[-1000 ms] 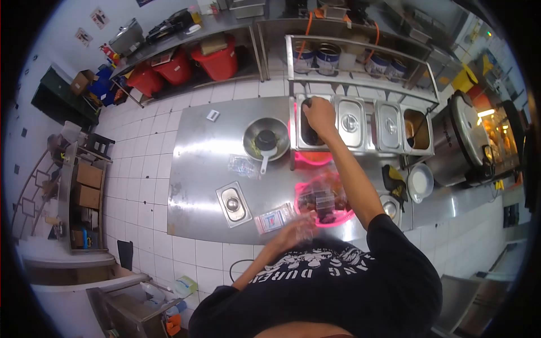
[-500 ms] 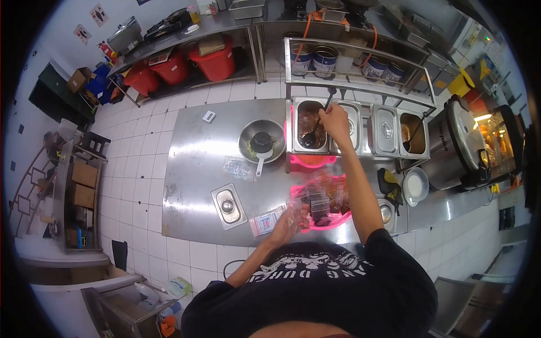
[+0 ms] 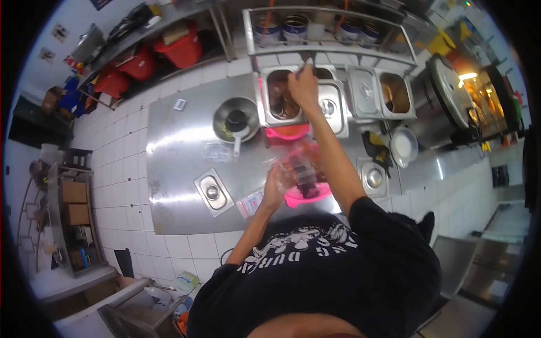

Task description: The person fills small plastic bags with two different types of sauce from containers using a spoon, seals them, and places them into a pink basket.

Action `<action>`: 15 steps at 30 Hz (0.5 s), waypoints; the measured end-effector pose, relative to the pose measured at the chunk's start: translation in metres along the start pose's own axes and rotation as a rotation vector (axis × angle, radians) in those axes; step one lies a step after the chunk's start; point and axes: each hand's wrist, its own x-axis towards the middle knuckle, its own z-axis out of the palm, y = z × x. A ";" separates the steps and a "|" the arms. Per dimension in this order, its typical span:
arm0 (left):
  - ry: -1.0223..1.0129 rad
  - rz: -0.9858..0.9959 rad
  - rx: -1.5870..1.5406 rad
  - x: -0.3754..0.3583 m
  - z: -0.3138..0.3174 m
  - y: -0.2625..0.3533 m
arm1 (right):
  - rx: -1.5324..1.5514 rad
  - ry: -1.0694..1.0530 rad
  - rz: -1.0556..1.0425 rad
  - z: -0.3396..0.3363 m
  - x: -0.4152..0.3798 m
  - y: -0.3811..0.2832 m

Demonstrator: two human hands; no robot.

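Observation:
My right hand [image 3: 304, 89] grips the dark handle of a ladle whose lower end is in a steel pan [image 3: 265, 115] of brown sauce [image 3: 282, 101]. Beside it, a steel lid [image 3: 333, 110] sits askew over the neighbouring pan, leaving its far end uncovered. Nearer my body, my left hand [image 3: 276, 183] holds a clear plastic bag [image 3: 288, 173], smeared by motion. Just right of that hand is a bright pink basin [image 3: 318, 194] with dark packets [image 3: 307, 183] in it. My right forearm crosses above the basin's right side.
On the steel table [image 3: 174, 197] stand a wok-like bowl [image 3: 220, 107] with a white-handled tool [image 3: 237, 143], a loose lid [image 3: 211, 191] and a printed packet [image 3: 249, 204]. To the right are a black-yellow cloth [image 3: 376, 147], a white bowl [image 3: 404, 146] and a large cooker [image 3: 451, 107].
The view has shifted, moving the scene left and up. The lid beside the sauce pan has slid toward me, uncovering the far end of its pan. My right hand still grips the ladle.

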 end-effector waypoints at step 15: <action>0.019 0.082 0.507 0.099 0.058 -0.032 | 0.181 -0.087 0.107 -0.003 0.010 0.008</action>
